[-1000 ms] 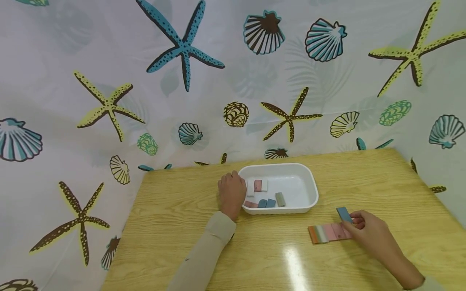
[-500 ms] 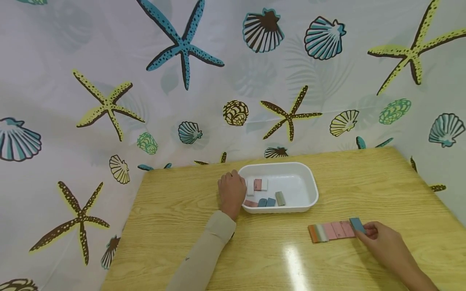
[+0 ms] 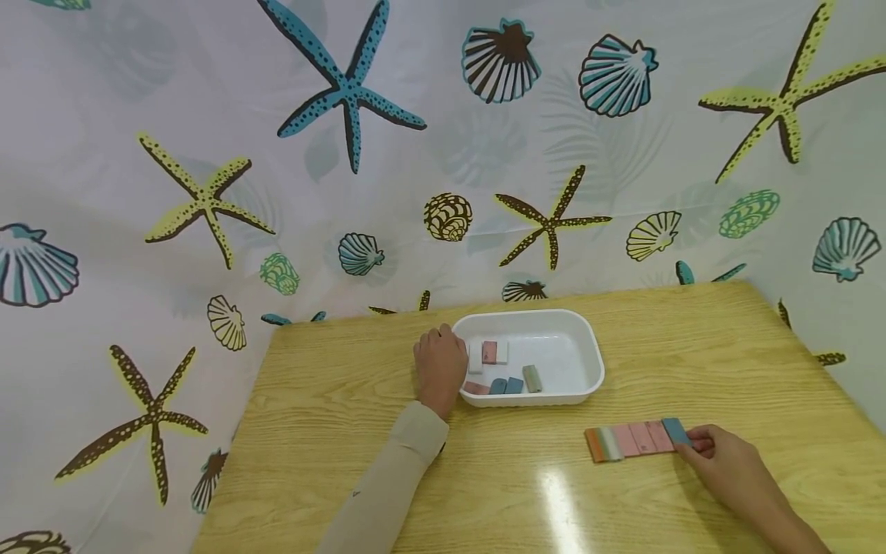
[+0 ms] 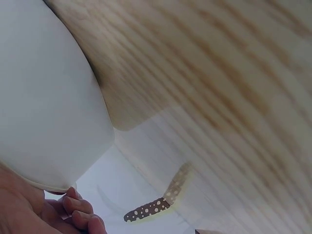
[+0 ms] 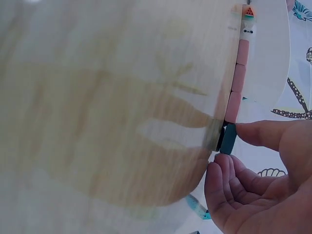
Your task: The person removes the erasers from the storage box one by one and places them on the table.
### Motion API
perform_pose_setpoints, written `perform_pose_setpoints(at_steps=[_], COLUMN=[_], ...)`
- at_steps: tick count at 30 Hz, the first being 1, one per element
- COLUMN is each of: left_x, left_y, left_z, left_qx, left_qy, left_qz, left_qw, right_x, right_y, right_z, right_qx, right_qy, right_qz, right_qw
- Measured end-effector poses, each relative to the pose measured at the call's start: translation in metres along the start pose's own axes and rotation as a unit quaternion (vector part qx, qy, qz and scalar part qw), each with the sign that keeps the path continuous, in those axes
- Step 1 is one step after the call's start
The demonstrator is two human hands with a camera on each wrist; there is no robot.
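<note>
At the right end of a row of flat pieces on the table, my right hand (image 3: 734,467) pinches a blue piece (image 3: 676,432). In the right wrist view thumb and fingertips hold that dark blue piece (image 5: 228,139) against the last pink piece (image 5: 233,107). The row runs from an orange piece (image 3: 594,445) through pale ones to pink pieces (image 3: 643,438). My left hand (image 3: 441,368) grips the left rim of a white tray (image 3: 595,369); the left wrist view shows its fingers (image 4: 80,209) curled at the tray's rim (image 4: 53,189).
Inside the tray lie white, pink and blue pieces at the left and a grey-beige piece (image 3: 532,378) nearer the middle. A shell-and-starfish patterned cloth (image 3: 401,169) stands behind the wooden table (image 3: 332,392) and along its sides.
My right hand has moved right and down with the blue piece, which went from tilted above the pink pieces to lying flush at the row's right end. The left hand has stayed on the tray.
</note>
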State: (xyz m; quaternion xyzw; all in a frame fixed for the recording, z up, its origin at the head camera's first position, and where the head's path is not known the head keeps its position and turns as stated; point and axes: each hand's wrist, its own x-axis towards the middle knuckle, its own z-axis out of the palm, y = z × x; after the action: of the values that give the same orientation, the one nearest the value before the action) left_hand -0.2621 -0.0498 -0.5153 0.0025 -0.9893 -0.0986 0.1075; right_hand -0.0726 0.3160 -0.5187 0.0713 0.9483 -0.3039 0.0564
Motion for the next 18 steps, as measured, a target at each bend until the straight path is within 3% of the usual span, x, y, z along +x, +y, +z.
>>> perform_pose_setpoints(at_steps=[6, 12, 18], left_x=[0.0013, -0.0001, 0.0], left_y=[-0.0002, -0.0002, -0.0005], left_z=[0.0006, -0.0014, 0.0003], left_qx=[0.003, -0.001, -0.003], left_qy=[0.002, -0.008, 0.002], left_qz=[0.001, -0.003, 0.003], left_qw=[1.0, 1.0, 1.0], right_x=[0.0008, 0.0017, 0.0041], right_y=[0.0013, 0.0028, 0.0043], right_z=[0.0008, 0.0024, 0.002], right_qx=[-0.004, 0.002, -0.004], right_qy=[-0.002, -0.021, -0.016], right_qz=[-0.02, -0.016, -0.019], right_qw=[0.9998, 0.9997, 0.9997])
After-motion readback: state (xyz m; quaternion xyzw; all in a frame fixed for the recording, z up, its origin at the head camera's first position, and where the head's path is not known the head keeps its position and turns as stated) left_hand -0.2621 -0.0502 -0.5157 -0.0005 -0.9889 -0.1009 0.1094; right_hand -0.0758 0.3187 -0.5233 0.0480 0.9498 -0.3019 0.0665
